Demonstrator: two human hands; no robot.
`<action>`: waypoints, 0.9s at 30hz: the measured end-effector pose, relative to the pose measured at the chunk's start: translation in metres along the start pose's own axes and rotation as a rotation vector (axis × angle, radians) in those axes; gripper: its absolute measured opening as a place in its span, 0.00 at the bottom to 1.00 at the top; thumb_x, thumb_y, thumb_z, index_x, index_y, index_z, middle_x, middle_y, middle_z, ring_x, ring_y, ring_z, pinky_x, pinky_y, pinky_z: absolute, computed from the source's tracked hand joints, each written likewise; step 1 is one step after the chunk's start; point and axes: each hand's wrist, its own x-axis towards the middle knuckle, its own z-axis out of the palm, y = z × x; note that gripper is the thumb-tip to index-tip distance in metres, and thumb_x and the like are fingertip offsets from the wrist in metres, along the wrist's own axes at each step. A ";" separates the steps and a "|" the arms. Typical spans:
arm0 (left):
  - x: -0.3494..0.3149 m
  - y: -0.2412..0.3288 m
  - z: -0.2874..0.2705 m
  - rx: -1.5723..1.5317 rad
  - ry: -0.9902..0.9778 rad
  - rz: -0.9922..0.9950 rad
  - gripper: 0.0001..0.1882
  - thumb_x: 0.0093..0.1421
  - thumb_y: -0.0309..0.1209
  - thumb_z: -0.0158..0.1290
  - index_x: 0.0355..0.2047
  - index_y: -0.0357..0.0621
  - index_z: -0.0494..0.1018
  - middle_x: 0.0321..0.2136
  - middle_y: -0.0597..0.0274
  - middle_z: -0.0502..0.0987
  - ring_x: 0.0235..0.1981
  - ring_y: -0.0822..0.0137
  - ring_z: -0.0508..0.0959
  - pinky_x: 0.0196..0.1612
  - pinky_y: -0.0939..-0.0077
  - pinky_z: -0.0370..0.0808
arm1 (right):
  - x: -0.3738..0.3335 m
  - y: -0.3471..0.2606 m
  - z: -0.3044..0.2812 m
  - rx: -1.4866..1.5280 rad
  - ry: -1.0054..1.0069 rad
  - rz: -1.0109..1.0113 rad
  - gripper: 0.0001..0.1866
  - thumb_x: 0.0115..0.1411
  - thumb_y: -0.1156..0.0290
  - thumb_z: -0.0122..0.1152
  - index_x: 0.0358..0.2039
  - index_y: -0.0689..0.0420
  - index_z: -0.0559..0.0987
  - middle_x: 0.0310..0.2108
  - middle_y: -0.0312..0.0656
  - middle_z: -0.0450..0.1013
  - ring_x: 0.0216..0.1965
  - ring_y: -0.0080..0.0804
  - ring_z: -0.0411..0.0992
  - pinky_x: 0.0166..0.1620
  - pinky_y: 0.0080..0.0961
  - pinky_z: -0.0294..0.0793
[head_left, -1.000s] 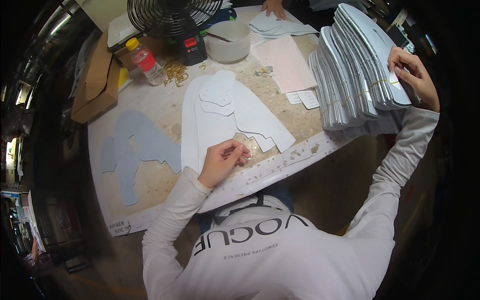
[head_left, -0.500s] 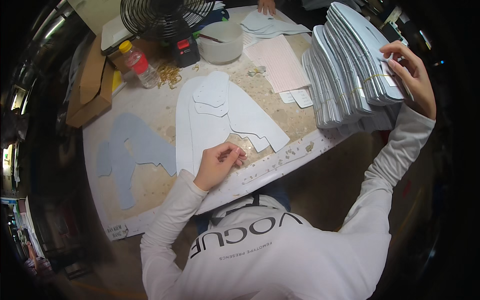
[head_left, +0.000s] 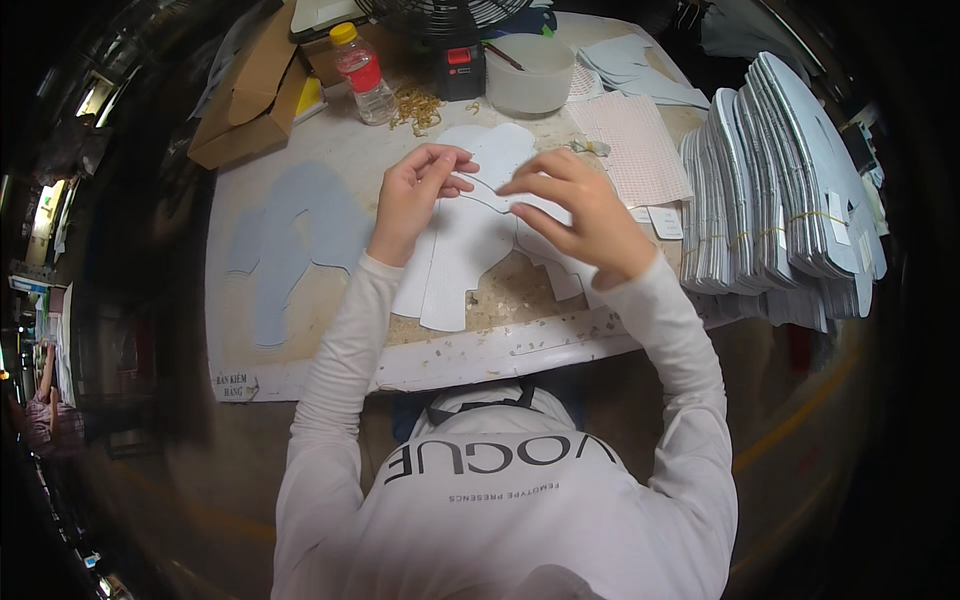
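Observation:
Flat white cut pieces (head_left: 452, 265) with curved outlines lie overlapped on the table, smaller rounded ones (head_left: 495, 150) on top at the far end. Above their left side is my left hand (head_left: 415, 195), fingers loosely bent and tips apart. From the right, my right hand (head_left: 585, 212) reaches over the same pieces, its thumb and fingers spread. Dark curved edges of a small piece show between the fingertips; whether either hand touches it, I cannot tell. Neither hand visibly grips anything. To the left lie grey-blue cut pieces (head_left: 270, 275) of similar shape.
Tall banded stacks of grey-white pieces (head_left: 775, 190) stand at the right. Behind are a bottle with a yellow cap (head_left: 367, 80), loose rubber bands (head_left: 415, 108), a translucent tub (head_left: 530, 85), a black fan (head_left: 450, 15) and a cardboard box (head_left: 235, 115). Pink gridded paper (head_left: 635, 150) lies near the stacks.
My right hand has left the stacks at the right and come over the white pieces. My left hand has moved from the table's near side farther up over them. The view has shifted.

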 end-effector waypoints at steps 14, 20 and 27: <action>0.015 -0.032 -0.035 -0.589 -0.138 -0.615 0.25 0.69 0.42 0.36 0.54 0.31 0.64 0.49 0.46 0.73 0.46 0.61 0.78 0.48 0.71 0.77 | 0.015 0.068 0.070 0.235 0.178 0.101 0.14 0.51 0.79 0.58 0.40 0.56 0.81 0.33 0.43 0.77 0.33 0.38 0.77 0.36 0.27 0.76; 0.015 -0.025 -0.033 -0.524 0.088 -0.355 0.29 0.69 0.48 0.33 0.56 0.33 0.62 0.50 0.52 0.71 0.51 0.64 0.73 0.54 0.68 0.71 | 0.008 0.042 0.089 0.060 -0.014 0.001 0.23 0.51 0.69 0.65 0.49 0.58 0.74 0.43 0.45 0.70 0.44 0.42 0.70 0.45 0.31 0.73; 0.011 -0.046 -0.044 -0.263 0.210 -0.326 0.20 0.68 0.38 0.43 0.53 0.36 0.64 0.48 0.53 0.73 0.49 0.64 0.75 0.53 0.68 0.72 | 0.004 0.060 0.096 -0.226 -0.050 0.168 0.21 0.51 0.66 0.64 0.44 0.61 0.74 0.35 0.45 0.67 0.40 0.42 0.69 0.38 0.35 0.74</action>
